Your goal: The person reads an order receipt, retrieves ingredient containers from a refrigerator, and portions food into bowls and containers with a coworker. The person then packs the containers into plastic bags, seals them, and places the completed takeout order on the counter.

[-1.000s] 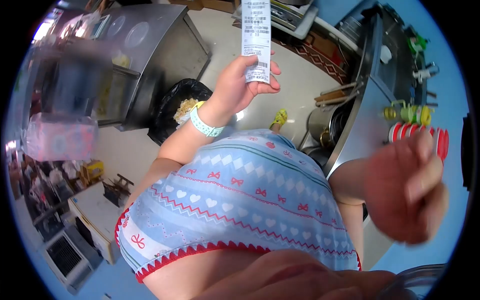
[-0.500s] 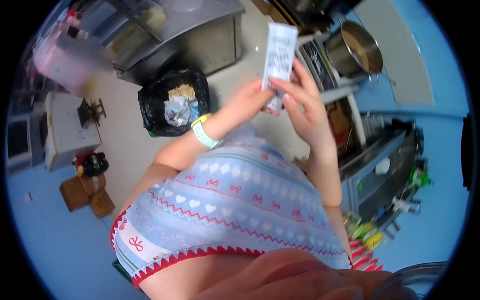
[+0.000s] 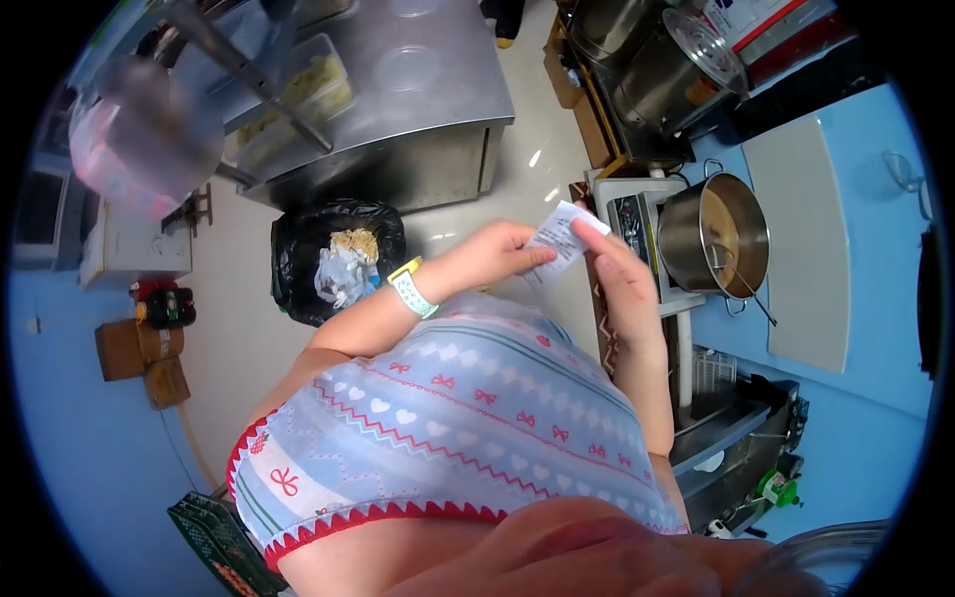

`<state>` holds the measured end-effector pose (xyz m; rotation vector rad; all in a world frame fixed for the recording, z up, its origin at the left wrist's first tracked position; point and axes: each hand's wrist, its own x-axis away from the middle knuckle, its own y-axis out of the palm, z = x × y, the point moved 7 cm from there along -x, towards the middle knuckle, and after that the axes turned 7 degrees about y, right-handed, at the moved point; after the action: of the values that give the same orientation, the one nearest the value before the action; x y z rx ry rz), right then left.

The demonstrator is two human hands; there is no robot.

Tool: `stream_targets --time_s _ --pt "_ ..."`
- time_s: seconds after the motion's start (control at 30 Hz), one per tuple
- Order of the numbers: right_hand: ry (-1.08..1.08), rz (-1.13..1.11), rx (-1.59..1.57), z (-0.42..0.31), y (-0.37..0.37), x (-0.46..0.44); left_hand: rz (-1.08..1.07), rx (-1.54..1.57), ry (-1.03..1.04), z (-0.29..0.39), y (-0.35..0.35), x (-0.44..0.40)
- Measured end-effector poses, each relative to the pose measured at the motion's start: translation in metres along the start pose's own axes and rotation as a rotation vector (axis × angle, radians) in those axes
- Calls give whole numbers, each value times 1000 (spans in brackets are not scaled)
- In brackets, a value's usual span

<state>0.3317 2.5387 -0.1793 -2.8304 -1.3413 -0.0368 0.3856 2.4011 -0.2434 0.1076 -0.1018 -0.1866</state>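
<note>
A white printed receipt (image 3: pixel 559 241) is held in front of my apron (image 3: pixel 468 398), tilted and looking shorter, perhaps folded. My left hand (image 3: pixel 500 254), with a pale green watch (image 3: pixel 410 289) on its wrist, pinches the paper's lower left side under the thumb. On the right side, the fingers of my right hand (image 3: pixel 619 274) close over the paper's edge. Part of the paper is covered by the fingers.
A black-lined trash bin (image 3: pixel 288 264) holding crumpled waste stands at the left. Beyond it is a stainless steel counter (image 3: pixel 438 75). To the right are a large steel pot (image 3: pixel 686 234) with a ladle (image 3: pixel 741 279), a sink (image 3: pixel 711 438) and a white board (image 3: pixel 801 239). Cardboard boxes (image 3: pixel 121 350) lie far left.
The receipt went from a long upright strip to a shorter, tilted piece, and both hands have shifted on it. The view has turned, showing more of the counter and the pot.
</note>
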Motion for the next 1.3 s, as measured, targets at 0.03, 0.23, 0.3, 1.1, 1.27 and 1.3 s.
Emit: stream_targets --time_s 0.03,0.23,0.3,1.1,1.27,1.3 --pt "-31 28 -64 -4 -14 -8 27 -46 -53 2 -7 -10" --pt "107 127 -286 24 -116 -50 227 130 -44 -31 -45 -68" --pt "171 179 -351 43 -160 -68 313 167 -83 -42 -56 -90" --pt "198 -254 643 315 -263 -694 1365 125 -219 -168 -242 -216" --pt "-21 -199 833 356 -207 -880 1180 -337 -215 -187 -337 -289" --pt "-94 -169 882 364 -194 -914 1209 -265 -184 -172 -352 -309"
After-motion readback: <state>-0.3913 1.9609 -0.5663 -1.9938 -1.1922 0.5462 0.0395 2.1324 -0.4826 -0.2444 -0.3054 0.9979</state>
